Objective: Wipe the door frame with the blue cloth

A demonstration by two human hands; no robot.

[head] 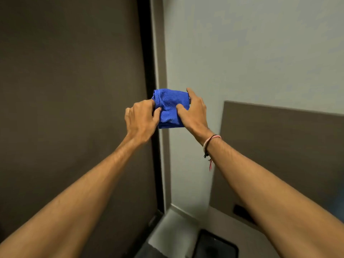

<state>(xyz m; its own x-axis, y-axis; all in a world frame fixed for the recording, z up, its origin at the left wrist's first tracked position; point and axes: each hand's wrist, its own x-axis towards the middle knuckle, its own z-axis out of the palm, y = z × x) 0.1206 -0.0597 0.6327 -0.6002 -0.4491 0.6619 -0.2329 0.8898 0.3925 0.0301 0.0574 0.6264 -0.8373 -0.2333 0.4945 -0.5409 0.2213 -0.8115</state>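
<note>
A folded blue cloth (pixel 170 107) is held at mid height in front of the brown door frame (pixel 160 53), which runs vertically between the dark door and the pale wall. My left hand (pixel 140 121) pinches the cloth's left edge with thumb and fingers. My right hand (pixel 195 110) grips its right side, thumb on the front and fingers behind. Both arms are stretched forward. Whether the cloth touches the frame I cannot tell.
A dark brown door (pixel 70 90) fills the left. The pale wall (pixel 251 53) is on the right, with a brown panel (pixel 279 155) low on it. Below lie a light floor (pixel 173 233) and a dark tray-like object (pixel 216 246). A thread bracelet (pixel 209 144) circles my right wrist.
</note>
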